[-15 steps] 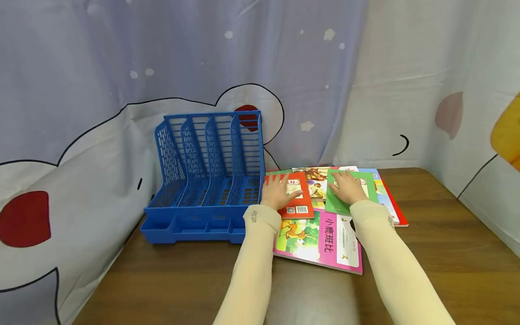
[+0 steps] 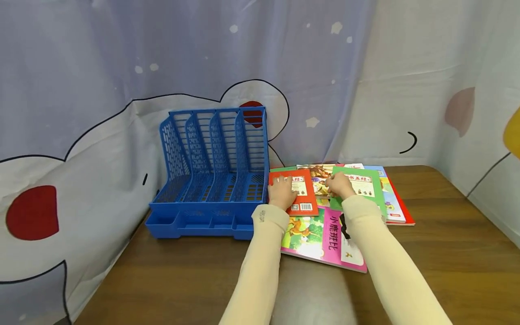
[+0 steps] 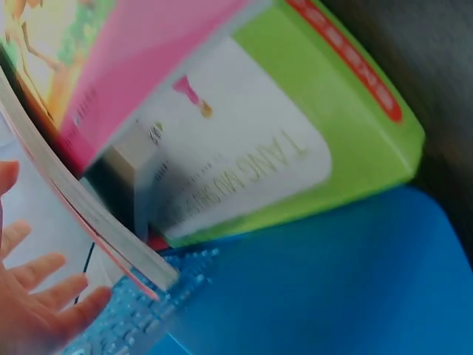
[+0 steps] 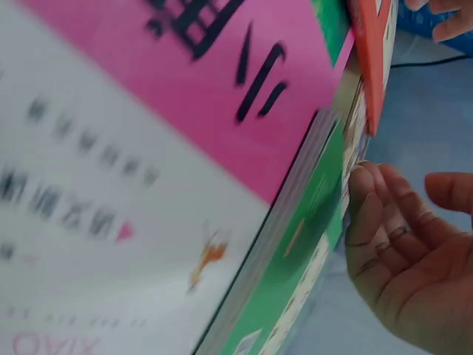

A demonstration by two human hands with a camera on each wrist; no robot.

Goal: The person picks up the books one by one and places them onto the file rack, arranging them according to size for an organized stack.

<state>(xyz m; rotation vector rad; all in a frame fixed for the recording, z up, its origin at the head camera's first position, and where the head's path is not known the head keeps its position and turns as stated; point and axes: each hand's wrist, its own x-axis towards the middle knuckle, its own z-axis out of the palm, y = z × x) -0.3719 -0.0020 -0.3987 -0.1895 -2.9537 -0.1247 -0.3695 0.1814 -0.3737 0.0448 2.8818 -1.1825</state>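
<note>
A small red book (image 2: 309,192) lies on the pile, with my left hand (image 2: 281,193) over its left part. In the left wrist view the fingers (image 3: 48,285) are spread beside that book's page edge. My right hand (image 2: 340,184) is at the left edge of a small green book (image 2: 371,185), its fingers bent. In the right wrist view the thumb (image 4: 451,191) stands apart from the fingers, and nothing shows between them. Below both small books is a larger pink picture book (image 2: 331,234) with a deer on its cover.
To the left stands a blue slotted file rack (image 2: 211,207) with small front trays. Other books (image 2: 392,198) stick out behind and to the right of the pile. The wooden table (image 2: 195,275) meets a patterned curtain (image 2: 195,45) at the back.
My right hand has slid left from the green book's middle to its left edge, uncovering the cover label. My left thumb has drawn in closer. The head view has shifted slightly.
</note>
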